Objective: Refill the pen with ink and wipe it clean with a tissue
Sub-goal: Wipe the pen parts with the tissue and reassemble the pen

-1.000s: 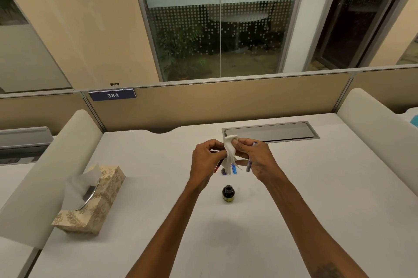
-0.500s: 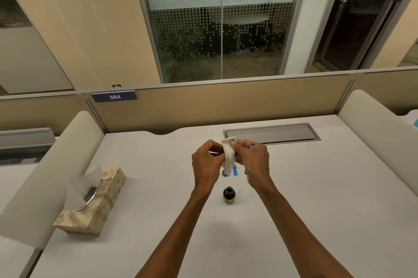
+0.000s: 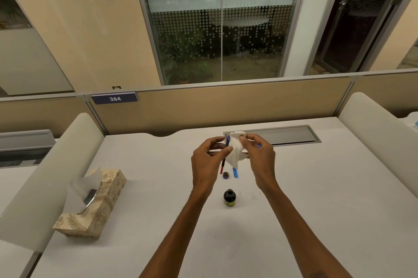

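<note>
1. Progress, as I read it: the bottle [image 3: 229, 197] stands uncapped on the worktop [image 3: 316, 198] with its cap [image 3: 225, 175] lying just beyond it. So the filling looks done and I am in the wiping step.
2. The pen [image 3: 227, 141] is held in the air above the cap, close to upright, blue end up and red end down. My left hand [image 3: 209, 160] pinches it between thumb and fingertips.
3. My right hand [image 3: 260, 160] pinches the tissue [image 3: 236, 153], which lies against the pen's right side. A small blue bit [image 3: 259, 145] shows between its fingers; I cannot tell what it is.
4. Left to do, I judge: finish the wipe, refit the blue piece [image 3: 235, 172] lying beside the cap if it belongs to the pen, and cap the bottle.
5. Against half a second ago, the hands have drawn slightly apart. The pen now shows to the left of the tissue, where before the tissue and fingers hid it. Bottle, cap and box [image 3: 95, 205] lie as they did.
</note>
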Motion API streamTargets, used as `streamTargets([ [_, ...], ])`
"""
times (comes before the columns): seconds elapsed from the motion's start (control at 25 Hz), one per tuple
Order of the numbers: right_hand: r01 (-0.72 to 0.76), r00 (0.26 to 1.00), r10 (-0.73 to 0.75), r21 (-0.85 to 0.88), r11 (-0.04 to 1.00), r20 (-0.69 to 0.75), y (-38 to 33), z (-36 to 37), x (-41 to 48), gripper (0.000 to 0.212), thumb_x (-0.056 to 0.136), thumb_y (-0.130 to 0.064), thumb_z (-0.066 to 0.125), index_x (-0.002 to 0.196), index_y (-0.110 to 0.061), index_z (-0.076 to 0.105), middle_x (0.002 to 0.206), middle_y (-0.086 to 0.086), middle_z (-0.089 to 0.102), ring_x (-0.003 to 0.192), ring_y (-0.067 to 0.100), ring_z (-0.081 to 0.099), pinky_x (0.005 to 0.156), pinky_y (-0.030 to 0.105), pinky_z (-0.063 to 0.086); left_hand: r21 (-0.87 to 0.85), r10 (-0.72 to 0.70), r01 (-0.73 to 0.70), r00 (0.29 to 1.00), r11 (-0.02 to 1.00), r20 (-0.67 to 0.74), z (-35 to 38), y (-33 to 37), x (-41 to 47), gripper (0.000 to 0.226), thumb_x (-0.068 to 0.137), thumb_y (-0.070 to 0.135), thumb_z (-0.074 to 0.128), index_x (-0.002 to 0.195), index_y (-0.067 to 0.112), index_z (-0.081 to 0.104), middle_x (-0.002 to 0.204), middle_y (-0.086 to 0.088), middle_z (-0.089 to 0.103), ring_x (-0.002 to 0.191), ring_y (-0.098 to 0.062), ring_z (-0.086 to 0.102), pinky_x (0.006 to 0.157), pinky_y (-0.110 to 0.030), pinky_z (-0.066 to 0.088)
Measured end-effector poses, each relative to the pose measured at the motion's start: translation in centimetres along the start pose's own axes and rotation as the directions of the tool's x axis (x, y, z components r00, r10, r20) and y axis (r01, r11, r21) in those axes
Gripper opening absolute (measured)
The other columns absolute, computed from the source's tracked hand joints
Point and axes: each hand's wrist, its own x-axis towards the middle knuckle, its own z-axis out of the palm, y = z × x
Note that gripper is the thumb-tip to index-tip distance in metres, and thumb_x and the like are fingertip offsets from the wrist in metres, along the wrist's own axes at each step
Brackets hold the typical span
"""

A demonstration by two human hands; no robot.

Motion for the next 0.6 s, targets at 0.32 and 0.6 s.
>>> streamTargets([
  [0.32,-0.265,0.933,0.204,0.184,0.946,0.297,-1.5,-0.4,-0.6,0.022,0.098,-0.018,0.055,0.11,-0.008,0.07,0.107,0.013,0.073,0.1,0.032,0.07,0.055,0.023,0.057,-0.002,-0.024,0.024,0.996,1.0,0.089,-0.3,-0.2,0.8,0.032,0.09,0.02,0.07,0.122,0.019,0.067,0.105,0.005,0.069,0.09,-0.009,0.065,0.063,-0.006,0.052],
  [0.6,-0.434,0.834,0.418,-0.04,0.9,0.36,-1.4,-0.8,0.4,0.045,0.087,-0.055,0.062,0.116,-0.021,0.066,0.117,0.007,0.07,0.105,0.032,0.067,0.049,0.022,0.043,-0.026,0.005,-0.003,0.998,1.0,0.066,0.1,-1.0,0.9,0.032,0.09,0.019,0.07,0.121,0.014,0.068,0.112,0.0,0.071,0.099,-0.017,0.067,0.076,-0.017,0.056],
])
